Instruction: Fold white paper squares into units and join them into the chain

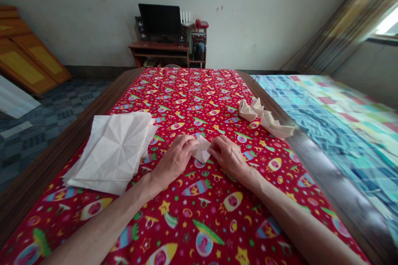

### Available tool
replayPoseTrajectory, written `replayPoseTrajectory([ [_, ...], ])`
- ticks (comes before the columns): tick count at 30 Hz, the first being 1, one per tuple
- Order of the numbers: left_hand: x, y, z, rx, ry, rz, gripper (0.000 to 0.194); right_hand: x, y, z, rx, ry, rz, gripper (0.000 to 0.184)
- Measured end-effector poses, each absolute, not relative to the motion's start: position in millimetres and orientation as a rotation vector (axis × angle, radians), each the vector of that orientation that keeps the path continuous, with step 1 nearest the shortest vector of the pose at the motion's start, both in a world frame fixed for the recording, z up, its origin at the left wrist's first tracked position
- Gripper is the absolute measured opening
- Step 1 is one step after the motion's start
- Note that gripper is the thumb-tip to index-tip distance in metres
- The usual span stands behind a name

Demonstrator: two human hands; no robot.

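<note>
Between my two hands a small folded piece of white paper point(202, 150) lies on the red patterned cloth point(205, 194). My left hand point(178, 153) pinches its left edge, fingers curled together. At its right edge my right hand point(228, 155) is closed on the paper, thumb and fingers pressed together. Crease lines cross the paper's face. To the left sits a stack of creased white paper sheets point(115, 149), the top one marked with folds fanning from its middle. Several folded paper shapes point(275, 124) with pointed tips stand in a cluster at the right.
The cloth covers a dark wooden table point(323, 174). Right of it is a bed with a checked sheet point(311, 120). Against the far wall, a desk point(158, 46) carries a monitor point(160, 20), speakers and a red telephone point(201, 23). A wooden cabinet point(31, 54) stands at left.
</note>
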State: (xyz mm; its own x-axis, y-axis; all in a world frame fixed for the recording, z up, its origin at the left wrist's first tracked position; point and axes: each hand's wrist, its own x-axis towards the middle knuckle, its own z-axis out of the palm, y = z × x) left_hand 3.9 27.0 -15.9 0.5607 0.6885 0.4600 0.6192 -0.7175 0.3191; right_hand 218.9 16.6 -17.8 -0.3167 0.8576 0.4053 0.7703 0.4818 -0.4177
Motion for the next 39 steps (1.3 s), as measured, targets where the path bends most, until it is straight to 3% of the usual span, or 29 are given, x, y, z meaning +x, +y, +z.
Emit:
replayPoseTrajectory([
  [5,-4.3,21.7,-15.8,2.658,0.940,0.768,0.023,222.8,12.4,-10.5,-1.230,-2.338,0.098,0.022],
  [16,-5.3,24.5,-17.8,2.576,0.993,0.763,0.026,240.0,0.3,-1.0,-0.992,-2.678,0.093,0.035],
  [23,-4.7,21.5,-8.9,2.710,1.040,0.692,0.022,244.2,11.3,-10.9,-0.935,-2.304,0.314,0.019],
  [27,-2.2,19.5,-3.7,2.872,1.056,0.607,0.012,240.6,12.6,-9.2,-0.895,-2.440,0.225,0.037],
  [30,-2.5,18.8,-3.8,2.958,1.036,0.554,0.014,234.7,14.9,-6.7,-0.849,-2.519,0.173,0.035],
  [39,-1.7,17.7,-11.4,2.814,1.128,0.790,0.013,235.2,35.2,-18.8,-0.908,-2.385,0.199,0.021],
])
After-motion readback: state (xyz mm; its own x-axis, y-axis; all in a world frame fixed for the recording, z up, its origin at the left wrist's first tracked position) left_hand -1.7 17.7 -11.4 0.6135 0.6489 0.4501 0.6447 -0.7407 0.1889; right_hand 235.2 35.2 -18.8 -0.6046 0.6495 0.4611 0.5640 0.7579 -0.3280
